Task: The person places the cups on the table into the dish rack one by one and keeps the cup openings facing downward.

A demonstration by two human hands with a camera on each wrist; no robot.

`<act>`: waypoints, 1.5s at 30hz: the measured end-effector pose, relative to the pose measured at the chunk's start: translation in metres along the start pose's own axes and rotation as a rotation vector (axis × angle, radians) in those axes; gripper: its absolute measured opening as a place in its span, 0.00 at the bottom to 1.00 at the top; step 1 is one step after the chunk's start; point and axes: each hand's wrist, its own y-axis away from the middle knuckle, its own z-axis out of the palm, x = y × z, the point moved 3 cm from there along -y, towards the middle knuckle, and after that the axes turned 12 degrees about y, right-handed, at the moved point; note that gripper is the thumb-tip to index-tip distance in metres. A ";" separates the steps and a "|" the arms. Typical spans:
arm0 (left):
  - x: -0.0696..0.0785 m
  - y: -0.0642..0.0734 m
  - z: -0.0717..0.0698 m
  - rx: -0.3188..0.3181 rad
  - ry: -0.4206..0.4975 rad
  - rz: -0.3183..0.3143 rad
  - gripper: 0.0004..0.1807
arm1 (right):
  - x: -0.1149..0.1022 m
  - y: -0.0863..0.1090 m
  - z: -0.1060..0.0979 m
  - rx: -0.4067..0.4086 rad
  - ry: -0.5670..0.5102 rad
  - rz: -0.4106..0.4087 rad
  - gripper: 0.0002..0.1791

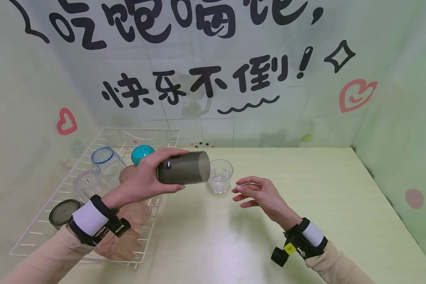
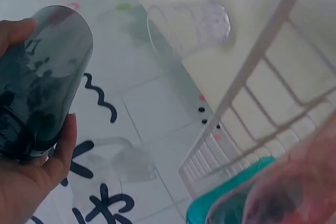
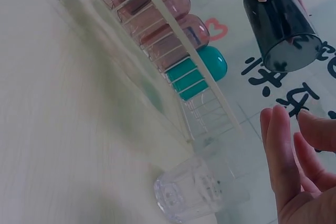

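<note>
My left hand (image 1: 142, 175) grips a dark grey tinted glass (image 1: 182, 169) round its side, thumb and fingers on opposite sides. The glass is held sideways above the table, its open mouth facing right. Just beyond that mouth, a clear glass (image 1: 220, 177) stands upright on the table; the grey one slightly overlaps its left edge in the head view. To the right of the clear glass is my right hand (image 1: 260, 195), raised with fingers loosely bent and holding nothing. The right wrist view shows its fingers (image 3: 283, 156) apart from both glasses.
At left, a white wire rack (image 1: 142, 128) holds several upturned vessels: a blue-rimmed clear glass (image 1: 108, 161), a teal cup (image 1: 141, 152), a dark green glass (image 1: 64, 211) and pinkish glasses (image 1: 122, 244). A printed curtain (image 1: 262, 130) hangs behind the pale table (image 1: 323, 189).
</note>
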 end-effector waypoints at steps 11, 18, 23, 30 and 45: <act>-0.017 -0.004 -0.030 0.069 -0.095 -0.055 0.41 | 0.014 -0.002 -0.009 0.025 0.067 0.030 0.16; -0.029 -0.006 -0.044 0.088 -0.119 -0.095 0.41 | 0.017 -0.002 -0.011 0.043 0.073 0.047 0.15; -0.039 -0.009 -0.058 0.114 -0.166 -0.155 0.40 | 0.019 0.000 -0.012 0.055 0.080 0.052 0.14; -0.051 -0.012 -0.073 0.144 -0.220 -0.216 0.39 | 0.019 0.002 -0.012 0.091 0.122 0.037 0.14; -0.075 -0.027 -0.096 0.085 -0.381 -0.448 0.39 | 0.024 -0.001 -0.010 0.194 0.288 -0.012 0.09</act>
